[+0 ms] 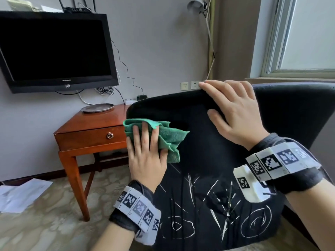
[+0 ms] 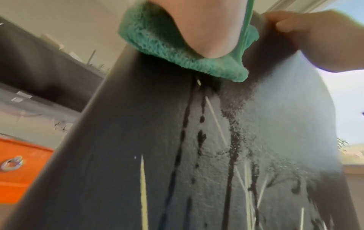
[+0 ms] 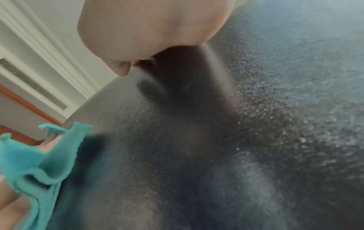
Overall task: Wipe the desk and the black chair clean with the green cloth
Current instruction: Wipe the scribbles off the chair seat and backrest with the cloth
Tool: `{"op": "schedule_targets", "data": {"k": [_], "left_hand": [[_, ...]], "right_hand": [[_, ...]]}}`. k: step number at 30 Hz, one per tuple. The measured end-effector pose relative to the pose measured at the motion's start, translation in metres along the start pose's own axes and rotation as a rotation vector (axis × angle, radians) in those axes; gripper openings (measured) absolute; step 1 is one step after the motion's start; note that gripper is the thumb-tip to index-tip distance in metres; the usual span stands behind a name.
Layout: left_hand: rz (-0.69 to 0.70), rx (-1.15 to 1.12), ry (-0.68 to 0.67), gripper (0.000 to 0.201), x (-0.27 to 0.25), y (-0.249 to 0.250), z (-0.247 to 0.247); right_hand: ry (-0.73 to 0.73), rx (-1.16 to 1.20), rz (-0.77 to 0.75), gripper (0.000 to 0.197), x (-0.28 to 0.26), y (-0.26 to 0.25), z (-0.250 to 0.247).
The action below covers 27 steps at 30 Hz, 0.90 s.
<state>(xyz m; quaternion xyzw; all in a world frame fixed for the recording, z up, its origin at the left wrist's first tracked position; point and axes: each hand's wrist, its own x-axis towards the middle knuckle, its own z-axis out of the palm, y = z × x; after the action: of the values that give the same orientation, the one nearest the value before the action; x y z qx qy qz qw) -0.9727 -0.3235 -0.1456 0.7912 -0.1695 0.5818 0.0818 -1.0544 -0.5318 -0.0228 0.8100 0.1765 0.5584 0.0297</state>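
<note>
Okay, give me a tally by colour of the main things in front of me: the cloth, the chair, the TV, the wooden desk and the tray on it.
Green: 1, the cloth
Black: 2, the chair and the TV
Brown wood: 1, the desk
Grey: 1, the tray
Total: 5

We see soft daylight entering from the window [image 1: 308, 33] at upper right, leaving the head view evenly bright with bowed, wide-angle edges. Both wrist views are blurred and out of focus; the black chair [image 2: 275, 116] shows pale grainy glare, with shadows beneath each hand.
</note>
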Motion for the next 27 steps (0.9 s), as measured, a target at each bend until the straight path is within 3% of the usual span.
{"op": "schedule_targets", "data": {"k": [3, 9, 13, 17, 20, 23, 27], "left_hand": [[-0.060, -0.112, 0.052, 0.055, 0.013, 0.004, 0.003], [-0.148, -0.216, 0.179, 0.066, 0.073, 0.021, -0.016], [-0.167, -0.260, 0.174, 0.060, 0.048, 0.015, -0.003], [-0.335, -0.323, 0.097, 0.065, 0.010, 0.011, 0.014], [-0.409, -0.411, 0.167, 0.067, 0.033, 0.009, 0.009], [-0.396, -0.420, 0.248, 0.063, 0.072, 0.006, -0.005], [-0.287, -0.331, 0.215, 0.047, 0.075, 0.003, -0.010]], "right_hand": [[0.000, -0.010, 0.000, 0.054, 0.000, -0.002, 0.002], [0.023, -0.007, 0.014, 0.056, 0.003, -0.005, 0.007], [0.046, -0.026, 0.015, 0.058, 0.004, -0.010, 0.008], [0.043, -0.038, 0.013, 0.060, 0.007, -0.015, 0.012], [0.041, -0.035, 0.018, 0.060, 0.010, -0.020, 0.016], [0.053, -0.035, 0.027, 0.058, 0.012, -0.024, 0.019], [0.070, -0.045, 0.026, 0.057, 0.012, -0.026, 0.021]]}}
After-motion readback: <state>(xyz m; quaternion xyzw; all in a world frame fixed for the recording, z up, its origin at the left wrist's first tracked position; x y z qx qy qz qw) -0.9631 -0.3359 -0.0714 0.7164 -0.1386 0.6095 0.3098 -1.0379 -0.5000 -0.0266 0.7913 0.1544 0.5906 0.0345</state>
